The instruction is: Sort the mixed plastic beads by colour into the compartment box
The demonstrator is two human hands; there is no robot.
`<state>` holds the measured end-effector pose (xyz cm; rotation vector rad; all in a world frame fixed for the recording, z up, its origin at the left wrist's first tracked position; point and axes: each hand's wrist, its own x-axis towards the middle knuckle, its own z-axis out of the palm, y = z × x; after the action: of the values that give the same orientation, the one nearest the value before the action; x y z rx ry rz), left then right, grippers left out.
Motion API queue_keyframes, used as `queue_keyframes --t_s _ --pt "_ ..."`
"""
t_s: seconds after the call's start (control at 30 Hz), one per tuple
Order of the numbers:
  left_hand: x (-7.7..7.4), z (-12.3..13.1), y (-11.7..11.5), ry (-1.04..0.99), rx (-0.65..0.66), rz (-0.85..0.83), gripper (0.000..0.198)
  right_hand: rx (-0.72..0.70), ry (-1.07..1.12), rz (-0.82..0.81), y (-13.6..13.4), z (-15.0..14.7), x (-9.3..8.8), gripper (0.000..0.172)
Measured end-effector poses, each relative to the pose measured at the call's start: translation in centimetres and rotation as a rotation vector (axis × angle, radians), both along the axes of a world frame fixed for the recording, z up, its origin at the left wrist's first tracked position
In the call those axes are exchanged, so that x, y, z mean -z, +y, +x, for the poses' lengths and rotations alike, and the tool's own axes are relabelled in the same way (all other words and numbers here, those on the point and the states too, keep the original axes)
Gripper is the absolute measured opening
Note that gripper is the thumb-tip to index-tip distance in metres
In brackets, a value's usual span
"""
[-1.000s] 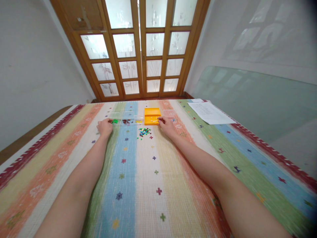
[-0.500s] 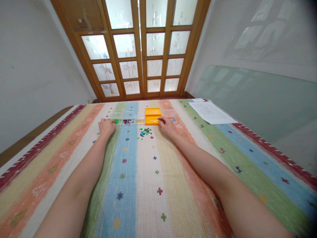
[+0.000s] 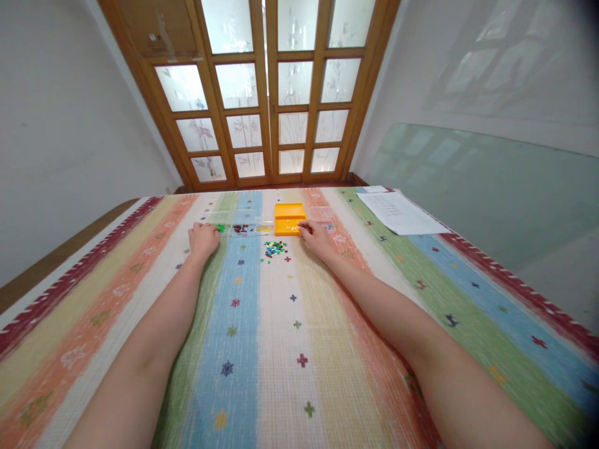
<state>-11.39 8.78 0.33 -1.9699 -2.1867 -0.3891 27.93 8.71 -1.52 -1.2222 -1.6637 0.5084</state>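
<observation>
Resting left hand (image 3: 204,239), fingers bent, at a clear plastic box (image 3: 227,233) holding small green pieces (image 3: 221,229); can't tell whether gripping any. Holding right hand (image 3: 316,238), thumb and fingertips drawn close, over the right edge of an open yellow plastic box (image 3: 291,210) containing small white pieces (image 3: 292,227); can't tell whether pinching one. Also noting small dark red pieces (image 3: 242,229) and small yellow pieces (image 3: 264,229) between hands, loose multicoloured pile (image 3: 275,249) nearer on striped cloth tablecloth (image 3: 276,337), printed white paper sheet (image 3: 397,213) far right.
</observation>
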Motion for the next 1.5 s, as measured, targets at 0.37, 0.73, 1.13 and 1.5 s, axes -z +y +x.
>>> queue_keyframes --t_s 0.37,0.73,1.13,1.5 --pt "-0.2 1.0 -0.3 0.066 0.044 -0.038 0.044 -0.007 -0.019 0.004 0.1 0.1 0.2 0.024" --pt "-0.2 1.3 -0.2 -0.019 0.035 0.034 0.047 -0.005 -0.022 0.016 0.1 0.0 0.2 0.024" --pt "0.5 0.7 0.5 -0.114 0.086 0.088 0.050 -0.011 -0.014 -0.010 0.0 -0.1 0.0 0.026" --pt "1.8 1.5 1.1 -0.057 0.251 -0.062 0.055 -0.010 -0.025 0.002 0.2 0.0 0.3 0.025"
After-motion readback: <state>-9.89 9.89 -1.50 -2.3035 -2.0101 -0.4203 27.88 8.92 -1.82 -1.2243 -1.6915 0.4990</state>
